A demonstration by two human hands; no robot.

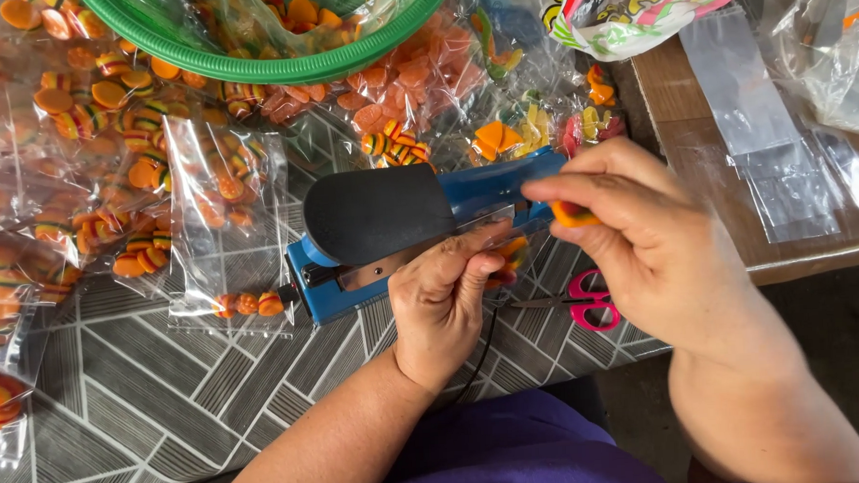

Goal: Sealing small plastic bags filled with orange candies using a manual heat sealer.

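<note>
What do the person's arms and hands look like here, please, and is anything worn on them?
Both forearms are bare, with no sleeves showing. The left hand and right hand wear no gloves; no rings or watch are visible. A purple garment covers the body below.

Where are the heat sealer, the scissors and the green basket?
heat sealer [375,215]: head view, on its dark top arm.
scissors [591,302]: head view, on the pink handle loops.
green basket [277,65]: head view, on the front of its rim.

Clear candy bag [513,251] on the blue heat sealer [400,228]
Bag lies flat across the sealer's bar, holding striped orange gummies; sealer's black arm is raised.
</note>
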